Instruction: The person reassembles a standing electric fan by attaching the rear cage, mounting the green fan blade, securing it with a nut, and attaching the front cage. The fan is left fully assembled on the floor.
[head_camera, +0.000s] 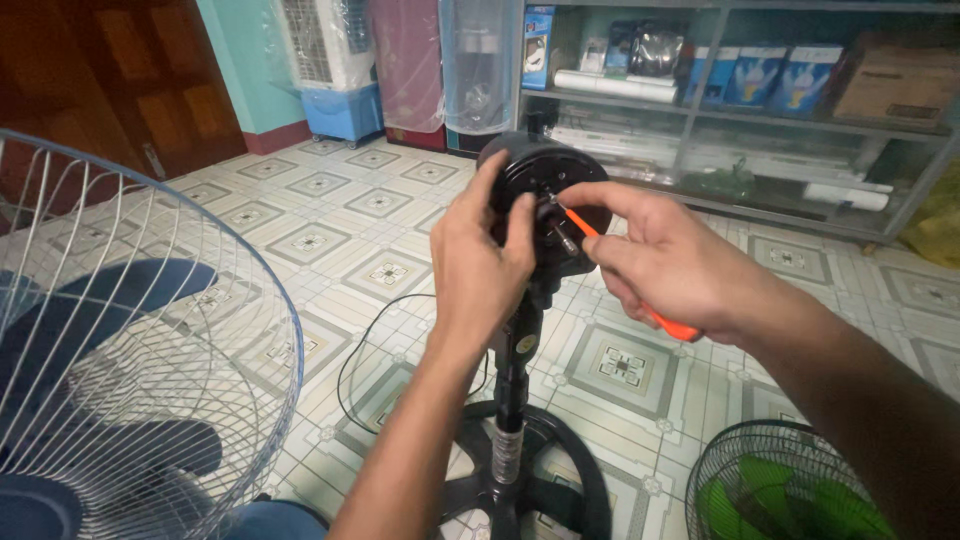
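Note:
A black fan motor head (527, 166) stands on a black pole (512, 385) with a round black base (575, 475), its grille and blades off and its metal shaft (568, 240) sticking out. My left hand (482, 262) grips the motor head from the left, thumb near the shaft. My right hand (668, 262) holds an orange-handled screwdriver (668, 324), its tip pressed at the motor face beside the shaft.
A wire fan guard (150, 330) with blue blades behind it fills the left. A smaller fan with green blades (790, 490) sits at the bottom right. A black cord (365, 345) loops on the patterned tile floor. Glass-fronted shelves (760, 110) with boxes line the back wall.

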